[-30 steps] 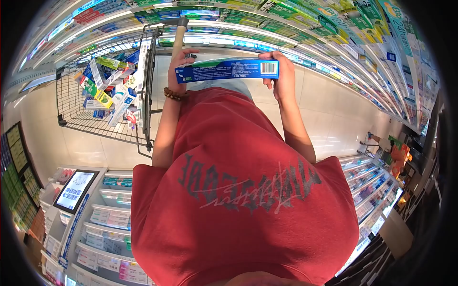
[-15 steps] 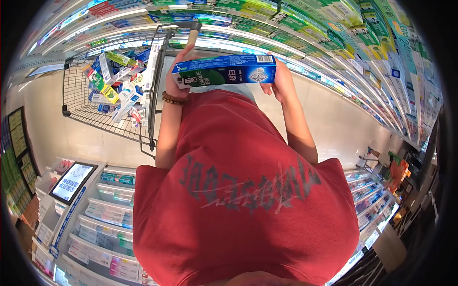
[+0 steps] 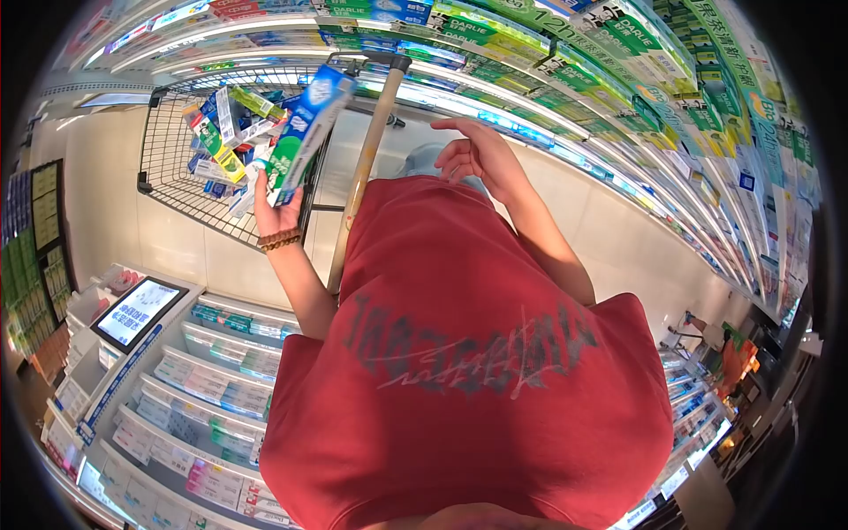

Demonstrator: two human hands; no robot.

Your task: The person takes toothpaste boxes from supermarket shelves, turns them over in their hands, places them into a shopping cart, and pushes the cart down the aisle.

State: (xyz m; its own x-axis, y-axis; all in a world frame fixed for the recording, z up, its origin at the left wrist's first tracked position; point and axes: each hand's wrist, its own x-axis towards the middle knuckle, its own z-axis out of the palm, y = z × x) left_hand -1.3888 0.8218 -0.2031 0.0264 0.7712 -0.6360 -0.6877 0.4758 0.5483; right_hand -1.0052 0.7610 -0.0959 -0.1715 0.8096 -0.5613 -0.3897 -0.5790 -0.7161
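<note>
A blue and green Darlie toothpaste box point(image 3: 309, 132) is in my left hand point(image 3: 281, 212), its fingers closed round the lower end. The box stands tilted over the near side of the wire shopping cart point(image 3: 163, 146). Several mixed toothpaste boxes point(image 3: 221, 124) lie in a heap inside the cart, partly hidden by the held box. My right hand point(image 3: 481, 163) is off to the right in front of my body, holding nothing, its fingers loosely bent and apart. Between the two hands runs the cart's handle bar point(image 3: 375, 132).
Shelves of green and yellow toothpaste boxes point(image 3: 636, 53) rise ahead and to the right. Behind on the left is a lower shelf unit point(image 3: 212, 380) with a small screen point(image 3: 140, 311). Pale floor point(image 3: 609, 212) shows on the right, and a person point(image 3: 738, 353) is far off there.
The toothpaste box was held level by both hands in front of me. My right hand has let go, and my left hand has carried the box left over the cart, tilting it upright.
</note>
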